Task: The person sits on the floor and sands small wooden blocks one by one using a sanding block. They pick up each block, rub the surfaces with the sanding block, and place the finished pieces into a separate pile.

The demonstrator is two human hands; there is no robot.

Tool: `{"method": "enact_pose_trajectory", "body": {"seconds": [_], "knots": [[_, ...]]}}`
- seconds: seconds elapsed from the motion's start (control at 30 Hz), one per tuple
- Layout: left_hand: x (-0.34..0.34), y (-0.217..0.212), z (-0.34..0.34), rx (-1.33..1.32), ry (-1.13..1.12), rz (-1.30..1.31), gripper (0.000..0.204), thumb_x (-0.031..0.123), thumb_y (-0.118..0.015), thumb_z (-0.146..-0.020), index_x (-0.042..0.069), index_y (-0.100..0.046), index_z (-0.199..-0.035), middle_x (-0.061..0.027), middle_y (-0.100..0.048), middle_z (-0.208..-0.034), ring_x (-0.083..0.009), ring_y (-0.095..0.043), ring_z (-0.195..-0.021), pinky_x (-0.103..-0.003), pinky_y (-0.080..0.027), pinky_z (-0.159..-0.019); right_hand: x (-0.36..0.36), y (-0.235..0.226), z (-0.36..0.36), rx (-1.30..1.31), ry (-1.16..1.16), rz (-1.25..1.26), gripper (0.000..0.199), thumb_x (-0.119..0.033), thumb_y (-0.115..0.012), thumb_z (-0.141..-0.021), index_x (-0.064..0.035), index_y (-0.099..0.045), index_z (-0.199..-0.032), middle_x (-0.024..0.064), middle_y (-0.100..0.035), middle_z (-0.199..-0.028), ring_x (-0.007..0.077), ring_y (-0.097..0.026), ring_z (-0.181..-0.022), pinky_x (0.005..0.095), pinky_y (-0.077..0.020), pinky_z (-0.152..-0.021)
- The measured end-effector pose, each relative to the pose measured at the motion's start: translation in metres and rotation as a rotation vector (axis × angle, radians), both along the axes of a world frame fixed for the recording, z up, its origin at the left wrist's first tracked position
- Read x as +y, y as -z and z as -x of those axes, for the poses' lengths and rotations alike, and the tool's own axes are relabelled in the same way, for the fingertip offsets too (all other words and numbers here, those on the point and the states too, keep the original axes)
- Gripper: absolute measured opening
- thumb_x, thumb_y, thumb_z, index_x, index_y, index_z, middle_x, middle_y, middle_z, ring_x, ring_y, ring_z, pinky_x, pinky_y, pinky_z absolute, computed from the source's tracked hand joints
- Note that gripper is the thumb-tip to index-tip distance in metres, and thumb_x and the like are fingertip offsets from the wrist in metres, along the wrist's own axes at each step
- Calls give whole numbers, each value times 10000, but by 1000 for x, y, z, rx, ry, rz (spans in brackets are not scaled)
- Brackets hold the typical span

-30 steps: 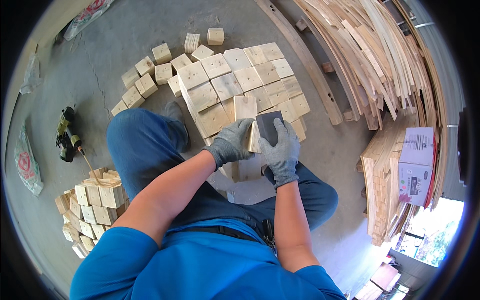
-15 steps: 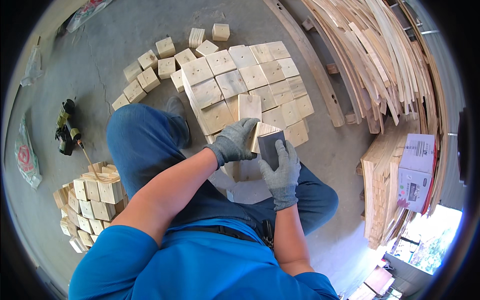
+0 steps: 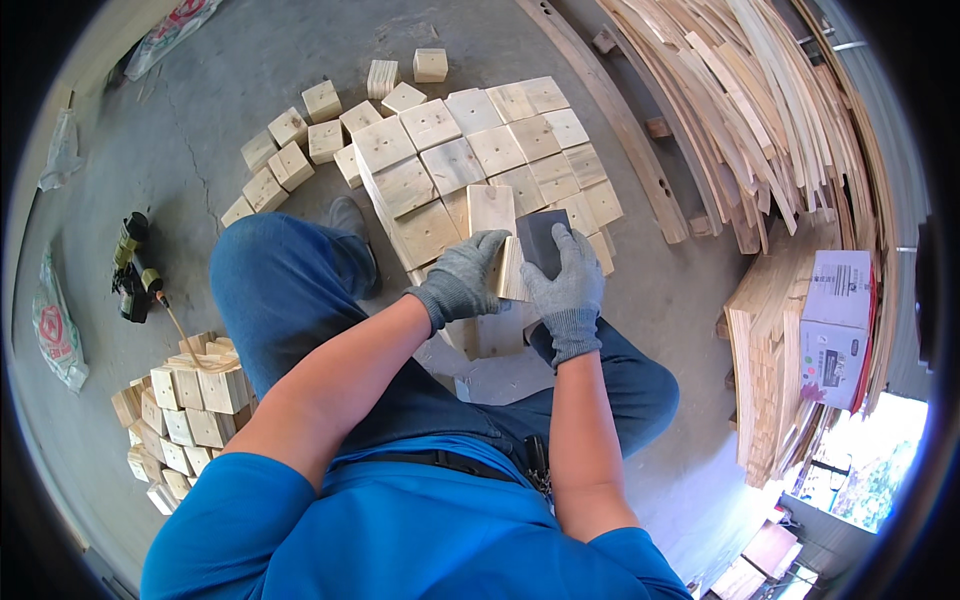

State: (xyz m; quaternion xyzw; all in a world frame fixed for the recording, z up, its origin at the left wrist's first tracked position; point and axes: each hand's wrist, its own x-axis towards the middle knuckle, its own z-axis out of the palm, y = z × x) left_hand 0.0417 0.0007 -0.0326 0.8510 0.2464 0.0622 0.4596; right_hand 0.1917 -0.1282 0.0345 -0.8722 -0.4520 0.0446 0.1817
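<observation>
My left hand [image 3: 465,275], in a grey knit glove, grips a pale wooden block [image 3: 512,270] over my lap. A dark grey flat rectangular pad, which looks like a sanding block [image 3: 541,238], is in my gloved right hand [image 3: 570,285]. The pad stands against the right side of the wooden block. Just beyond my hands, a single wooden block [image 3: 491,208] rests on top of a wide stack of wooden blocks [image 3: 452,165], many with a small hole in the face. My fingertips on the far side of the held block are partly hidden.
Loose blocks [image 3: 290,165] lie on the floor left of the stack. A nail gun [image 3: 130,265] with a hose is at the left, above another block pile [image 3: 190,405]. Long planks [image 3: 740,110] and a cardboard box [image 3: 838,320] are at the right.
The dark pad in my right hand has moved away from me along the wooden block's side. My left hand still holds the block, now turned slightly.
</observation>
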Motion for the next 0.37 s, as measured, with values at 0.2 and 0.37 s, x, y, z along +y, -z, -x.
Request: {"method": "enact_pose_trajectory", "body": {"seconds": [0.2, 0.37], "knots": [[0, -4, 1, 12, 4, -2, 1132, 401, -999, -627, 92, -438, -1560, -221, -579, -1468, -429, -605, -1332, -472, -511, -1138, -9, 7, 2, -13, -3, -21, 786, -351, -876, -818, -113, -597, -1514, 275, -542, -1534, 467, -552, -1374, 558, -448, -1152], [2, -5, 3, 2, 18, 15, 1116, 410, -989, -644, 130, -429, -1567, -209, -573, -1478, -431, -611, -1329, -476, -517, -1132, -31, -1, 17, -11, -33, 81, 837, -359, -872, -831, -131, -551, -1570, 283, -477, -1603, 483, -512, -1424, 601, -413, -1178]]}}
